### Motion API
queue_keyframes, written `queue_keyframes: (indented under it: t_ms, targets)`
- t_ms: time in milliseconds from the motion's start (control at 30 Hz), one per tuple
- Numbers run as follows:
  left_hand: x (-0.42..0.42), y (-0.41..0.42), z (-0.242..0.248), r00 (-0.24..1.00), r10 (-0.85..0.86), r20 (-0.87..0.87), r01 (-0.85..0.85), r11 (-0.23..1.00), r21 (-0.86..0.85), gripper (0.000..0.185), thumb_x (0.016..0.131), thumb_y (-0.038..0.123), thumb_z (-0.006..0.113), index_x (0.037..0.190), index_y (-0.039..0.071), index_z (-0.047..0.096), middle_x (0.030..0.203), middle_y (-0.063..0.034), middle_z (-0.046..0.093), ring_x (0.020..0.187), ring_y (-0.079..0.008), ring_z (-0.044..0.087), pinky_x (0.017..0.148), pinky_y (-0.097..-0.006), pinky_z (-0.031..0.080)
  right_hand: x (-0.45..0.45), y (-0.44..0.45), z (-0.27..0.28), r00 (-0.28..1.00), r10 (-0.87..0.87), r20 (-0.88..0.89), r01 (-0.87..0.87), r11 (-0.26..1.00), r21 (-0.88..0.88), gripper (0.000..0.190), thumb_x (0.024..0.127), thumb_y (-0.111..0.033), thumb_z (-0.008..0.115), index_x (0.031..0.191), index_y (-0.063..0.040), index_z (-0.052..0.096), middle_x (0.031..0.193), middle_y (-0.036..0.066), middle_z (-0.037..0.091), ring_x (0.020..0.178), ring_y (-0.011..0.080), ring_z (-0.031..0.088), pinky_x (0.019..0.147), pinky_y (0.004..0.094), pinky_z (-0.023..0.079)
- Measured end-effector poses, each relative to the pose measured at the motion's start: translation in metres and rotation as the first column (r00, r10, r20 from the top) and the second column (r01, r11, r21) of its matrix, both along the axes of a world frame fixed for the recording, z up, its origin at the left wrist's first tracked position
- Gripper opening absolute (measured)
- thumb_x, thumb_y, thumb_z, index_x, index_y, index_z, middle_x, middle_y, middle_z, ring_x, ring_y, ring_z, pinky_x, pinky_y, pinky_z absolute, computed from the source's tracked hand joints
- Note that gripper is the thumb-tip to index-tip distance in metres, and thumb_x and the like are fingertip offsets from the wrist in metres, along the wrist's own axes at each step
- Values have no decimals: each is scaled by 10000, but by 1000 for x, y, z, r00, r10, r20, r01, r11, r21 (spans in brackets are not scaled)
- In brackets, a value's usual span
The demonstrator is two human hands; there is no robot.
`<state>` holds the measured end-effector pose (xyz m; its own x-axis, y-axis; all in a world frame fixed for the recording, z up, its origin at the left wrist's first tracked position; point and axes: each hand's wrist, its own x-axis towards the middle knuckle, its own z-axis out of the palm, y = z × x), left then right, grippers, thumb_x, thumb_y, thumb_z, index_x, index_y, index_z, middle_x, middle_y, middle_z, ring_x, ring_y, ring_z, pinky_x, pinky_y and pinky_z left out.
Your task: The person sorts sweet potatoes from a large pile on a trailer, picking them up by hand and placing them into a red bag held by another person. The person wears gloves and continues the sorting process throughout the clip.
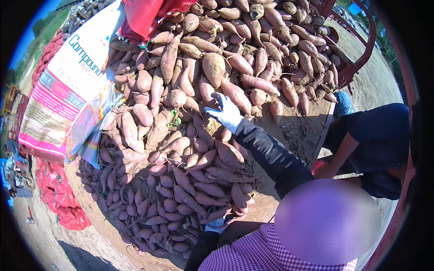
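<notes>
My right hand (226, 113), in a white and blue work glove, reaches over a heap of sweet potatoes (251, 79). Its thumb and forefinger are spread apart, with nothing seen between them. A large rounded sweet potato (213, 69) lies just beyond the fingertips. My left hand (216, 224), also gloved, is low in the view at the edge of a nearer pile of smaller sweet potatoes (169, 203). Sweet potatoes cover part of that hand, so its grip is hidden. Green leaves (174, 119) stick out between the two piles.
A white woven sack (91, 37) bearing print and clear plastic bags (93, 123) lie at left. Red mesh (142, 17) rests on the far heap. Filled red mesh bags (59, 194) stand on the ground. At right are another person's forearm (344, 152) and a red metal frame (366, 50).
</notes>
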<state>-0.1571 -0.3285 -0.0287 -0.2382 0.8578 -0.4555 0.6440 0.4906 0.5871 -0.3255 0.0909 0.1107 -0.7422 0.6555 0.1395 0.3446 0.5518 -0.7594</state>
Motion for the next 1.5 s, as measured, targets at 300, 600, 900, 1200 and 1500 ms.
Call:
queue_keyframes:
  t_ms: [300,600,900,1200,1500]
  targets:
    - [-8,2,7,999,-2,-36,3,1000,27,649,866,549,569,1337,105,532,1362,-162,538,1265,-342,489,1068,-468,357,-62,-16,-14,946,-22,323,23,1000,3,929,702,-378,787,1495,-329,307,1350,372,349,1148,476,536,974,469,474]
    - [-3,-1,10,997,26,-78,-23,999,38,668,863,528,596,1369,100,511,1386,-161,522,1288,-352,469,1092,-479,331,15,-15,-19,955,146,-258,-295,543,-786,581,876,-285,731,1371,-69,517,1092,41,643,917,117,569,791,263,470]
    - [-2,-13,64,988,28,-154,-5,989,150,675,855,474,648,1390,89,501,1398,-158,513,1303,-359,456,1109,-483,313,159,-26,-11,944,-183,-276,-197,359,-912,509,950,-298,632,1376,-58,492,1206,35,591,1065,125,540,937,270,437]
    - [-115,-94,153,608,746,271,-781,501,373,405,917,54,583,1304,-49,529,1264,-178,590,1172,-286,565,1015,-369,441,243,-28,11,879,-391,-273,-212,193,-958,488,1001,-401,509,1372,-85,481,1237,65,596,1042,182,589,869,322,500]
    - [-186,-98,67,423,482,-767,-725,688,33,875,881,582,580,1529,109,232,1498,-275,312,1350,-409,371,1109,-541,286,355,43,-131,811,-475,-341,-113,444,-889,361,950,-320,602,1214,-74,609,1000,64,650,955,211,604,831,323,488]
